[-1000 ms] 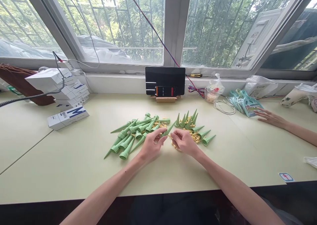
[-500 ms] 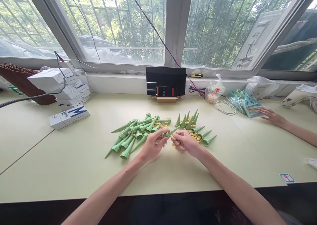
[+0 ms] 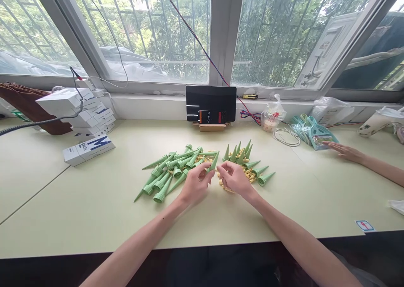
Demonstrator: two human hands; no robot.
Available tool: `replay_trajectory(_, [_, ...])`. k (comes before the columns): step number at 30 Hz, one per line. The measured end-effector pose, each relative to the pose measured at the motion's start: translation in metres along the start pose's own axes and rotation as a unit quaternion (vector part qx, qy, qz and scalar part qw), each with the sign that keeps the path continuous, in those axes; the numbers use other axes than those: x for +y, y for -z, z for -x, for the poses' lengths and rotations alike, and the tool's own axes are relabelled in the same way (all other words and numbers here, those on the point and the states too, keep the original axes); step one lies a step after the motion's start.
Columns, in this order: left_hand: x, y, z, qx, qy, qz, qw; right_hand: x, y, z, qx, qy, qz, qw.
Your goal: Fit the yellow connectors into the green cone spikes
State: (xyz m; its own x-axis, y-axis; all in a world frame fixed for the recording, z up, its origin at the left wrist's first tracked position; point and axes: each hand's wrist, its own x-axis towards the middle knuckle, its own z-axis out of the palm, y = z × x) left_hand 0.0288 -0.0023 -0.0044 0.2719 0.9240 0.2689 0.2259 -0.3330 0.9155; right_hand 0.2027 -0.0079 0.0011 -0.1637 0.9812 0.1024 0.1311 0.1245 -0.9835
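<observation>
My left hand is closed round a green plastic cone spike, whose tip points up and away. My right hand pinches at the spike's base with fingers together, over a scatter of small yellow parts. What the right fingers hold is too small to make out. A heap of long green spikes lies just left of my hands. Several short green cones stand or lie to the right of them.
A black tablet with a phone in front stands by the window. White boxes are stacked at the left. Another person's hand rests at the right near teal clips, plastic bags and a coiled cable.
The green spike in my left hand has tilted from pointing right to pointing more upward. The other person's hand has shifted slightly on the table.
</observation>
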Motion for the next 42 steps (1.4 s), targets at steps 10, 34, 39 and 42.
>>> replay_trajectory(10, [-0.004, 0.001, -0.002, 0.001, 0.033, 0.071, 0.997, 0.004, 0.000, 0.001, -0.010, 0.116, 0.156, 0.981])
replay_trajectory(34, [-0.012, 0.005, -0.001, -0.010, 0.023, 0.075, 0.997, 0.006, 0.003, 0.003, -0.004, 0.122, 0.163, 0.979])
replay_trajectory(39, [-0.014, 0.006, -0.002, -0.016, 0.009, 0.070, 0.997, 0.003, 0.002, 0.003, -0.050, 0.007, 0.020, 0.999])
replay_trajectory(42, [-0.014, 0.006, -0.002, -0.019, -0.006, 0.067, 0.998, 0.003, 0.003, 0.001, -0.082, -0.046, -0.071, 0.993])
